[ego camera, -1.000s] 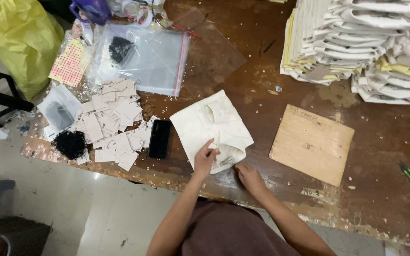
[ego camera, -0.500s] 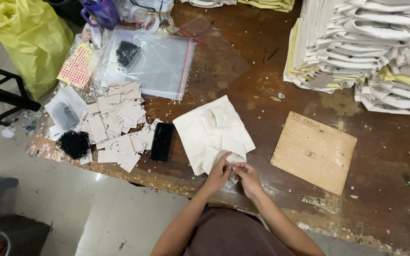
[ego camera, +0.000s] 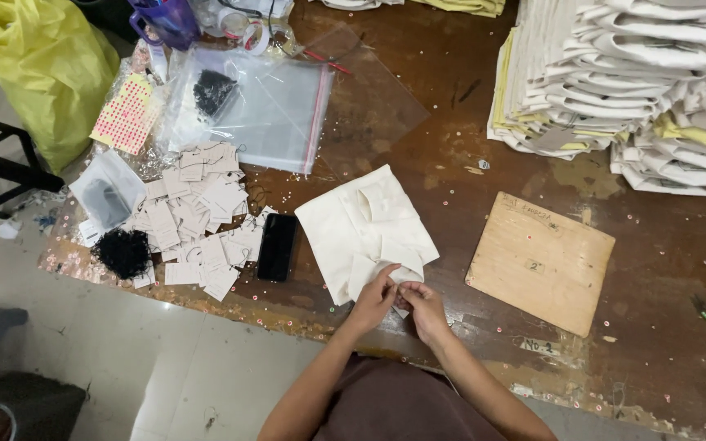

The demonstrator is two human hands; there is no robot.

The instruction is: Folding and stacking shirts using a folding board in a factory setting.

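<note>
The folded cream cotton garment [ego camera: 365, 229] lies near the front edge of the worn brown wooden table [ego camera: 451, 147]. Both the left hand [ego camera: 373, 298] and the right hand [ego camera: 422, 306] pinch its near corner (what sits between the fingertips is too small to tell). That corner nearly overhangs the edge, so a tug could drag it off. The black phone [ego camera: 276, 247] and scattered white paper tags [ego camera: 198, 220] crowd the left; bare wood before the plywood board [ego camera: 541, 261] offers room.
</note>
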